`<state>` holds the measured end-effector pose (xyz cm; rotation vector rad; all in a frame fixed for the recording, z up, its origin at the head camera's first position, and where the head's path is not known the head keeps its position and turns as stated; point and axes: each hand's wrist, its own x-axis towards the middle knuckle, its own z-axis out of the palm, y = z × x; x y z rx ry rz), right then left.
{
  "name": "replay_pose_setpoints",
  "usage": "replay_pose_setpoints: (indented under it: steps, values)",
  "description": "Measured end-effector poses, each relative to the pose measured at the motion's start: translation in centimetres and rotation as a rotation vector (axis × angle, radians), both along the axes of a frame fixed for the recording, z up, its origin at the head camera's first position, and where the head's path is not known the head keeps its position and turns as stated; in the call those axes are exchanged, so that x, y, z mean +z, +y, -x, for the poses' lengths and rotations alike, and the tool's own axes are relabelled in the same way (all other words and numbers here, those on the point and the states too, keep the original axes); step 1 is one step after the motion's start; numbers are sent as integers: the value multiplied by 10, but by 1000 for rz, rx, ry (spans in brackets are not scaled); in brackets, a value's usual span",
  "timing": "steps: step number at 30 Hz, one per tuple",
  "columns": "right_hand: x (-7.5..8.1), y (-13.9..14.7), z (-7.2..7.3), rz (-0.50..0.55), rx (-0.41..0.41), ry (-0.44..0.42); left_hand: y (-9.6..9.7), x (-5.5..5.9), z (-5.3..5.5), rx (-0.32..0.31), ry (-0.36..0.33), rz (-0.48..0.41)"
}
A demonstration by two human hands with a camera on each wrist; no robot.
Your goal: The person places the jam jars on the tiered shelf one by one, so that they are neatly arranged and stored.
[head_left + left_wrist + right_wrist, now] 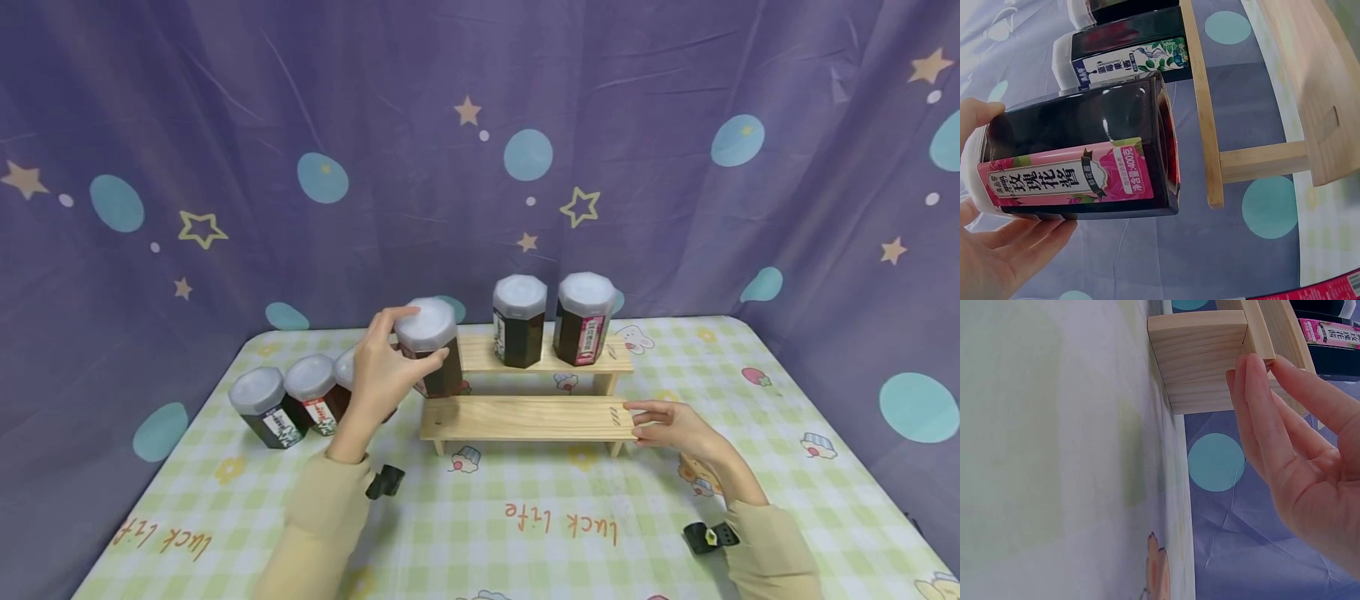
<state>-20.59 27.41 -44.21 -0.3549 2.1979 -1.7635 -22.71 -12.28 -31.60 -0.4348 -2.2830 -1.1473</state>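
My left hand [381, 367] grips a dark jam jar [442, 367] by its white lid, thumb on one side and fingers on the other. In the left wrist view the jar [1079, 153] shows a pink label, its base apart from the top board. In the head view it overlaps the left end of the two-step wooden shelf [525, 417]. Two similar jars, one at the middle [522, 333] and one with a pink label [576, 333], stand on the upper step. My right hand [675, 427] pinches the right end of the lower step, fingertips at the board's corner [1260, 337].
Three more white-lidded jars stand in a row on the table left of the shelf, among them a left one [272, 417] and a red-labelled one [318, 400]; my left hand partly hides the third. A checked cloth [562, 483] covers the table. Behind hangs a purple curtain [420, 208].
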Motion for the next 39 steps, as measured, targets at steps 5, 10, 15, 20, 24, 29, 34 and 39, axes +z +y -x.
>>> replay_pose_setpoints:
  steps: [5,10,15,20,24,29,34,39]
  values:
    - [1,0,-1,-4,-3,1,4,0,7,11,-8,11]
    - [1,1,-2,5,-9,-5,8,-2,14,22,-15,10]
    - [1,1,-2,-1,-6,2,12,-3,20,21,-19,8]
    - [0,1,-1,-5,-10,-2,14,-2,26,37,-24,12]
    - [1,1,-2,-4,-3,4,17,-3,32,52,-23,9]
    - [1,0,-2,-11,-15,-7,21,-4,38,54,-50,16]
    - [0,1,0,-18,-14,-6,25,-4,42,59,-69,24]
    - [-3,1,1,-10,-25,-9,27,-4,46,57,-61,17]
